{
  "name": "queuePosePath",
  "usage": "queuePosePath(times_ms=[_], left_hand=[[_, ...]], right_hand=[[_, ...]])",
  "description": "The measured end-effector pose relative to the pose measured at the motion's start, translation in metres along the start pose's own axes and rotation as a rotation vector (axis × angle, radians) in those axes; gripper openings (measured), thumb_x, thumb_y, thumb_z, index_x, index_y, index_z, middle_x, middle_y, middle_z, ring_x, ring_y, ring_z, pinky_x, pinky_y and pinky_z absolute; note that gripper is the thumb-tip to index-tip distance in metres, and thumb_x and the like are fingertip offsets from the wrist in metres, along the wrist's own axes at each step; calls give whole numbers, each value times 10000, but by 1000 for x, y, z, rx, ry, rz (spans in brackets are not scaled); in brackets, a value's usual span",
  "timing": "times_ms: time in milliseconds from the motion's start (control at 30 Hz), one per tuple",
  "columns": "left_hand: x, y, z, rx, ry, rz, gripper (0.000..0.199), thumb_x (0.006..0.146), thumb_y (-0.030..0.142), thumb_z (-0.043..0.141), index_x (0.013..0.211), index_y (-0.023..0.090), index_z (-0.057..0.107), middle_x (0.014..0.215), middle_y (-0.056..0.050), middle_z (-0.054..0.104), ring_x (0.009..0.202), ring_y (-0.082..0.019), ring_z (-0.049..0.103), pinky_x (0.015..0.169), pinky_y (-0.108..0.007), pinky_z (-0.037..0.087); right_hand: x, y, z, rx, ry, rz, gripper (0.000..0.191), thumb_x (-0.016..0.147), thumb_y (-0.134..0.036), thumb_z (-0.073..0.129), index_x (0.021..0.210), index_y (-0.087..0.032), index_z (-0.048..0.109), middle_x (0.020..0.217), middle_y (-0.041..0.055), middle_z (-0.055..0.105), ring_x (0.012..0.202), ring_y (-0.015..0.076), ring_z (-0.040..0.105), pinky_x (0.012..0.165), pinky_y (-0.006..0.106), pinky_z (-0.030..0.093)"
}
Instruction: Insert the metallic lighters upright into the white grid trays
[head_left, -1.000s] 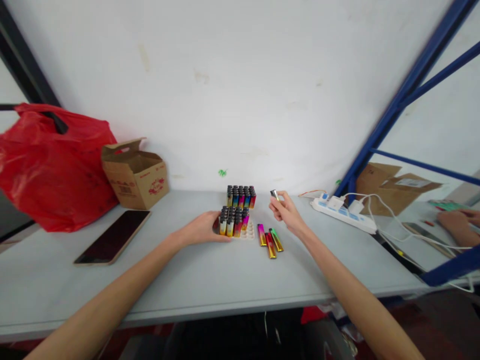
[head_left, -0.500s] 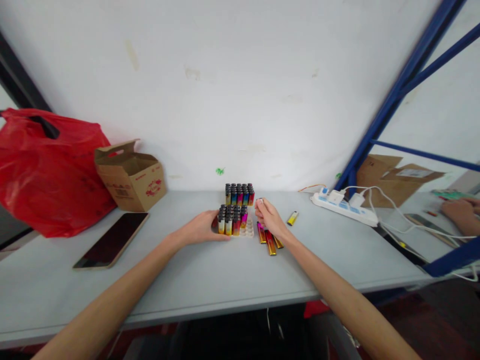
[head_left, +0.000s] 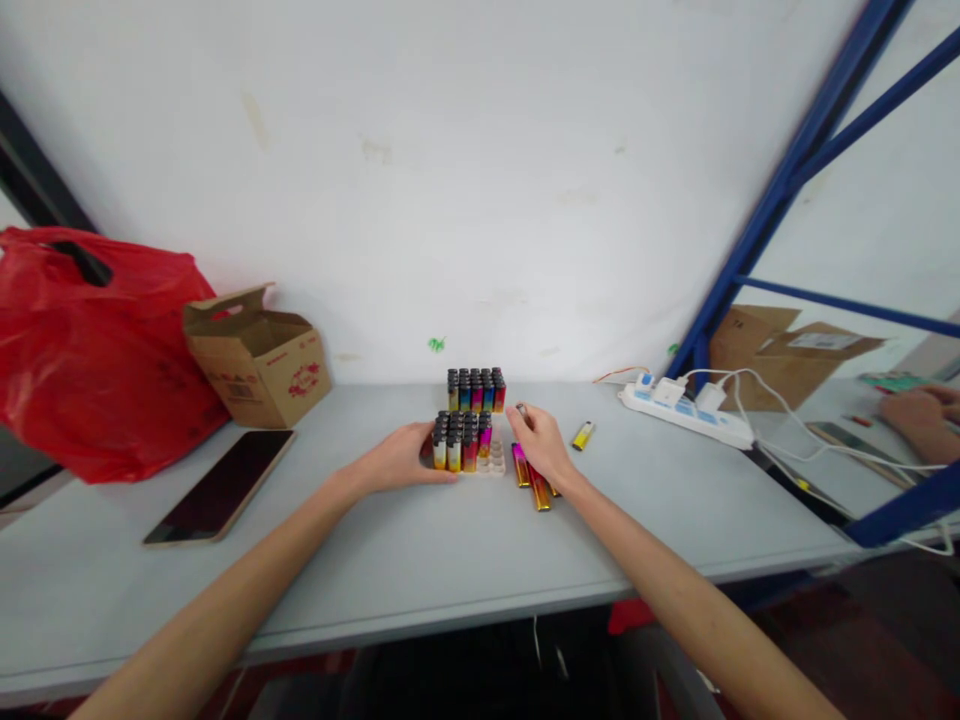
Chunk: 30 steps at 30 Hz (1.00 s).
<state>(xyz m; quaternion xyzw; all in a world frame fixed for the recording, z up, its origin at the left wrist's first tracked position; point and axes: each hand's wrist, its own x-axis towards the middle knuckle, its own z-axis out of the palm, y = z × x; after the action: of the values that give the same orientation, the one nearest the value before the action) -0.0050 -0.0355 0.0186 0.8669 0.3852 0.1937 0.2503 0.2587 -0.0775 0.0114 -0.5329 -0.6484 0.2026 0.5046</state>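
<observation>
Several upright lighters (head_left: 454, 450) stand in a pale tray (head_left: 493, 464), whose right part shows bare round slots. My left hand (head_left: 409, 457) rests at the tray's left side, thumb and fingers spread around its edge. Just right of the tray, my right hand (head_left: 540, 440) is closed, with a small metallic end of a lighter (head_left: 523, 409) showing at its fingertips. Beneath that hand lie several loose lighters (head_left: 538, 488) in red, pink and gold. A second block of upright lighters (head_left: 476, 391) stands behind the tray.
A yellow lighter (head_left: 583, 436) lies to the right, before a white power strip (head_left: 686, 414) with cables. At left are a phone (head_left: 221, 486), an open cardboard box (head_left: 262, 368) and a red bag (head_left: 105, 350). Another person's hand (head_left: 919, 420) shows at far right, beyond a blue frame (head_left: 795, 180).
My right hand has turned slightly and lowered a little beside the tray, its fingers still closed. My left hand stays at the tray. The whole view has shifted slightly.
</observation>
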Motion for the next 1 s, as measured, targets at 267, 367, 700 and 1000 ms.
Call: queuePosePath(times_ms=[267,367,700,1000], left_hand=[[0,3,0,-5,9,28,674,646,654,816,1138,213,679,1013,-54,763,880,-264,692,768,-327,533],[-1,6,-1,8,1,23,664,662,655,807,1138,210,677,1008,-53,763,858,-255,689,748,-322,526],[0,6,0,33,-3,30,646,689,632,810,1148,199,675,1033,-53,771,850,-257,699,741,-329,538],[-1,7,-2,-22,-23,32,675,681,615,821,1204,214,675,1141,-55,770,985,-284,711,863,-348,555]], right_hand=[[-8,-8,-17,12,-194,-85,399,1045,-551,386,811,-237,460,661,-45,504,603,144,475,606,272,363],[-7,-9,-12,-7,-150,-75,461,1023,-582,408,727,-229,424,643,-49,438,619,136,428,606,270,323],[-6,-2,-1,-66,-16,-56,435,955,-493,457,629,-239,321,572,-62,311,565,116,325,558,279,227],[-8,-7,-17,-320,-208,-352,370,1085,-471,364,896,-217,555,961,75,624,963,221,587,892,340,451]])
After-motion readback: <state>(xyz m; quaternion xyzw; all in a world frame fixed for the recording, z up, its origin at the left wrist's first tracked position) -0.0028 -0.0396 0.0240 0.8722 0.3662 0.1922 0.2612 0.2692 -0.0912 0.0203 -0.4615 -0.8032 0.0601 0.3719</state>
